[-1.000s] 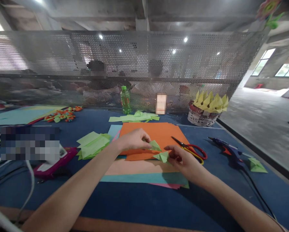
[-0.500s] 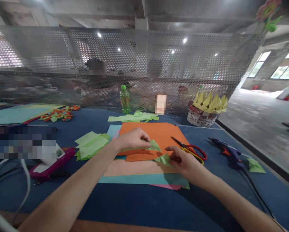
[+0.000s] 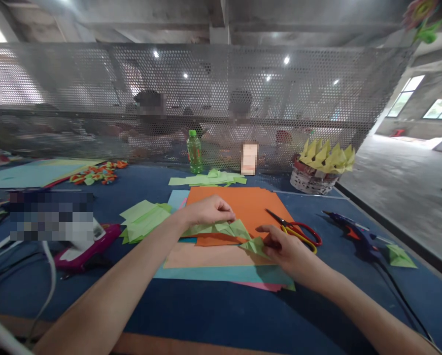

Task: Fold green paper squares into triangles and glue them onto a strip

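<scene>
A strip of light green paper [image 3: 239, 230], creased and folded, spans the gap between my hands above the coloured sheets. My left hand [image 3: 211, 210] is closed in a pinch on its upper edge. At the strip's right end, my right hand [image 3: 282, 244] grips a folded corner between thumb and fingers. Below lie an orange sheet [image 3: 250, 202], a peach sheet [image 3: 198, 257] and a teal sheet [image 3: 213, 272]. Red and yellow scissors [image 3: 302, 234] rest on the papers just beyond my right hand. Part of the strip is hidden behind my left wrist.
Green paper pieces [image 3: 143, 222] lie left of the sheets, more strips [image 3: 206, 179] behind. A glue gun [image 3: 350, 229] with a cord and a folded green piece [image 3: 401, 256] sit right. A bottle [image 3: 194, 153], a basket [image 3: 313, 178] and a perforated screen [image 3: 265, 108] stand at the back.
My left hand has turned slightly, and more of the green strip shows below its fingers. My right hand keeps its grip. The whole view has shifted a little.
</scene>
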Demonstrator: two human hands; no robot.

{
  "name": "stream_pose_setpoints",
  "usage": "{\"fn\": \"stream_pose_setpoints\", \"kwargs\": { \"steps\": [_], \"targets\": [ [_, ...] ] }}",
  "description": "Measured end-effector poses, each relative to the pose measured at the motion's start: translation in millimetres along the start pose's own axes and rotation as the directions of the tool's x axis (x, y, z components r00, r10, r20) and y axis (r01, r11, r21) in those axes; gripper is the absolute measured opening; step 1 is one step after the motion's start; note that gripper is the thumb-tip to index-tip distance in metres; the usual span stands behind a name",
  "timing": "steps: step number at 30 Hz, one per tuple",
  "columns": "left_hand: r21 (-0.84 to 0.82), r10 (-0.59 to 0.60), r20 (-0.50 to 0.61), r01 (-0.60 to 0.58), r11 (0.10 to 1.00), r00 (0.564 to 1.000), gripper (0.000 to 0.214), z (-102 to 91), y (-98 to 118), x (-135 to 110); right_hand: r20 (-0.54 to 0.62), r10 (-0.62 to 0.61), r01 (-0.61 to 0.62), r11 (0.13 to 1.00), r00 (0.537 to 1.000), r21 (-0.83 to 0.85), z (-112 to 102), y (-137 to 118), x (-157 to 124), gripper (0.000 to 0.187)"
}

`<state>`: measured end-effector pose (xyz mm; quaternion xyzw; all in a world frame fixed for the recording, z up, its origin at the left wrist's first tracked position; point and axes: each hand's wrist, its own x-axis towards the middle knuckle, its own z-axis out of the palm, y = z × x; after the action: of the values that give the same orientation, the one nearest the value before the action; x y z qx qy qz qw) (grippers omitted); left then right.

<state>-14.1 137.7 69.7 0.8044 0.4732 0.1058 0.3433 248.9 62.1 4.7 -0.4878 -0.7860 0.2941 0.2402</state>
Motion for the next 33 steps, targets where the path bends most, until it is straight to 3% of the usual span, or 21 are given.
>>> {"fn": "stream_pose_setpoints", "kwargs": {
  "steps": [3, 9, 15, 19, 24, 26, 27, 29, 31, 33],
  "targets": [
    [-0.027, -0.009, 0.094, 0.012, 1.0, 0.996, 0.028, 0.2, 1, 0, 0.004, 0.014, -0.014, 1.0, 1.0, -0.008, 0, -2, 0, 0.042],
    [-0.064, 0.031, 0.164, -0.021, 0.998, 0.986, 0.023, 6.3, -2, 1, 0.023, 0.052, -0.05, 0.996, 0.998, -0.077, -3, -11, -3, 0.045],
    [-0.015, 0.024, 0.152, -0.021, 1.0, 0.988, 0.015, 10.0, -2, 0, -0.031, 0.014, -0.019, 0.985, 0.999, -0.172, -14, -15, -5, 0.039],
    [0.01, 0.019, 0.11, -0.02, 1.0, 0.994, 0.019, 11.3, 2, -2, -0.086, -0.042, 0.014, 0.954, 0.995, -0.301, -31, -15, -3, 0.025],
    [-0.02, 0.045, 0.127, -0.043, 0.999, 0.991, 0.018, 12.2, 8, -5, -0.18, 0.112, -0.183, 0.871, 0.977, -0.455, -71, -10, -8, 0.018],
    [-0.068, 0.051, 0.162, -0.041, 0.997, 0.986, 0.018, 12.0, 10, -6, -0.271, 0.231, -0.343, 0.79, 0.934, -0.508, -94, 0, -15, 0.021],
    [-0.094, 0.052, 0.18, -0.036, 0.995, 0.982, 0.019, 11.9, 11, -6, -0.339, 0.302, -0.446, 0.728, 0.891, -0.521, -106, 6, -21, 0.026],
    [-0.134, 0.05, 0.203, -0.023, 0.991, 0.978, 0.021, 12.0, 12, -6, -0.477, 0.449, -0.654, 0.564, 0.756, -0.505, -127, 23, -33, 0.038],
    [-0.153, 0.047, 0.199, -0.016, 0.988, 0.979, 0.021, 12.4, 12, -4, -0.553, 0.552, -0.781, 0.419, 0.624, -0.463, -140, 41, -45, 0.049],
    [-0.155, 0.047, 0.178, -0.019, 0.988, 0.983, 0.018, 13.1, 11, -3, -0.564, 0.609, -0.827, 0.347, 0.558, -0.443, -145, 58, -54, 0.059]
  ]
}}
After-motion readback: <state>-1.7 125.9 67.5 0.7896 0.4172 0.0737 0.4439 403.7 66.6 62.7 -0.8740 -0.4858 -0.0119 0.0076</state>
